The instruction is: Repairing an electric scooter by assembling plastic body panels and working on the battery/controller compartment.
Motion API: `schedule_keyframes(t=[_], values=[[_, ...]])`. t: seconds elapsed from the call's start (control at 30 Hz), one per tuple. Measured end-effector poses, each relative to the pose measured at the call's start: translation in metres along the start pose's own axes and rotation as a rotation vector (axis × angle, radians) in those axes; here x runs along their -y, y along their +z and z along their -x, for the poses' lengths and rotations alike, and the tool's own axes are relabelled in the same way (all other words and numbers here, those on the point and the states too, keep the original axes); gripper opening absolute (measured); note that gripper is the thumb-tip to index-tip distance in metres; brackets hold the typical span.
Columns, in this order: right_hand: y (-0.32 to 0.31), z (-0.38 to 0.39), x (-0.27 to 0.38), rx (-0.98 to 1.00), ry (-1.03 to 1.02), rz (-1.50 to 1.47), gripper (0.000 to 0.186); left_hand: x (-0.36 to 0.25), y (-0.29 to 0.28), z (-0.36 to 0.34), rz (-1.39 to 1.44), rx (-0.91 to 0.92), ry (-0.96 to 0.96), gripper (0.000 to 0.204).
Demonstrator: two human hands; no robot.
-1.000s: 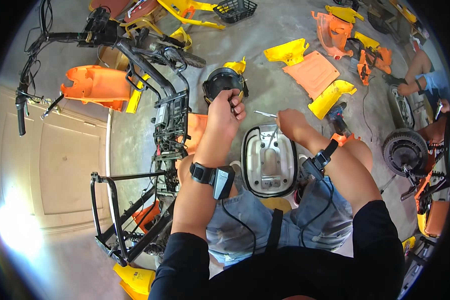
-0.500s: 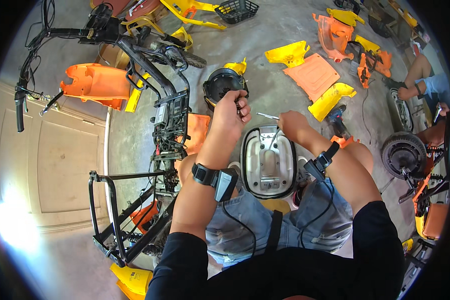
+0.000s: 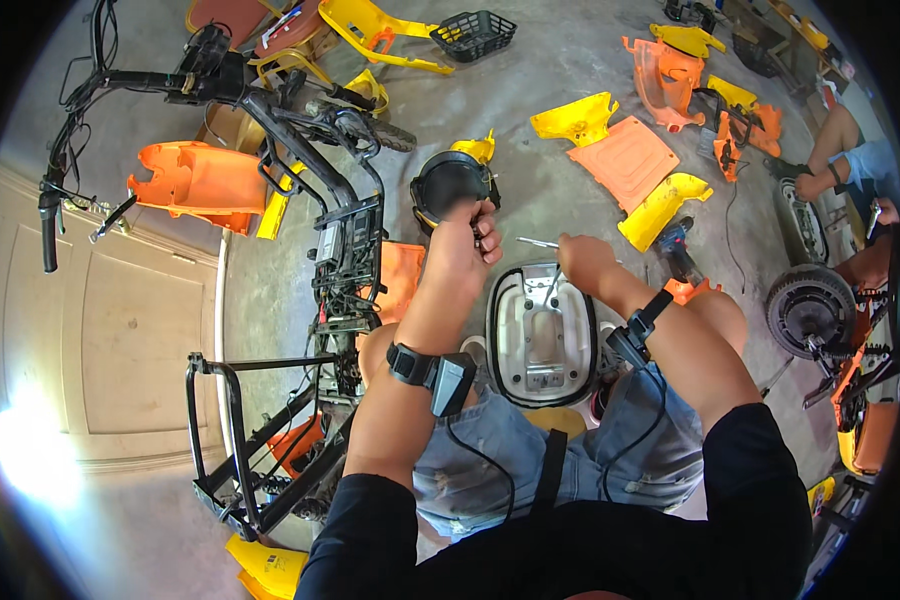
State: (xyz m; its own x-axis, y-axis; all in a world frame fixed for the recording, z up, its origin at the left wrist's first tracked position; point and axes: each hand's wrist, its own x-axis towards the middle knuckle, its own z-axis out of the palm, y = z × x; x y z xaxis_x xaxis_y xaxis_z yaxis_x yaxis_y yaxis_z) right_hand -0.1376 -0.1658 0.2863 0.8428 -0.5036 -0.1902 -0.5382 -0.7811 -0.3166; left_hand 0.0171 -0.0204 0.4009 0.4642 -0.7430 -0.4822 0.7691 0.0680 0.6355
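My left hand (image 3: 467, 243) is curled around something small that I cannot make out, just below a round black housing (image 3: 448, 172); its fingertips are partly blurred. My right hand (image 3: 585, 262) is closed on a silver metal tool (image 3: 537, 242), with a bar pointing left and a shaft angled down over the oval seat base (image 3: 495, 340). This pale, black-rimmed base lies between my knees, showing metal fittings inside. Both my wrists carry strapped black devices with cables.
A stripped black bike frame (image 3: 332, 235) stands at my left. Orange (image 3: 620, 160) and yellow panels (image 3: 575, 120) lie ahead, with a black basket (image 3: 470, 35) beyond and a drill (image 3: 678, 252) beside my right knee. A co-worker (image 3: 835, 170) and a wheel (image 3: 810, 310) are at right.
Both my hands and the surrounding scene sit slightly lower in the picture. My left hand's grip has shifted a little; my right hand still grips the silver tool.
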Motion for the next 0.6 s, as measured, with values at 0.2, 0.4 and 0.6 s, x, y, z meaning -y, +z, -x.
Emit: schedule_keyframes(t=[0.2, 0.4, 0.6], values=[[0.011, -0.007, -0.009, -0.113, -0.041, 0.004, 0.018, -0.001, 0.001, 0.003, -0.010, 0.009, 0.011, 0.011], [0.015, -0.002, -0.005, -0.303, -0.288, 0.021, 0.017, 0.001, 0.000, -0.001, -0.004, -0.051, 0.033, 0.013], [0.010, 0.000, -0.001, -0.397, -0.441, 0.042, 0.016, 0.002, -0.001, -0.003, -0.031, -0.024, 0.005, 0.022]])
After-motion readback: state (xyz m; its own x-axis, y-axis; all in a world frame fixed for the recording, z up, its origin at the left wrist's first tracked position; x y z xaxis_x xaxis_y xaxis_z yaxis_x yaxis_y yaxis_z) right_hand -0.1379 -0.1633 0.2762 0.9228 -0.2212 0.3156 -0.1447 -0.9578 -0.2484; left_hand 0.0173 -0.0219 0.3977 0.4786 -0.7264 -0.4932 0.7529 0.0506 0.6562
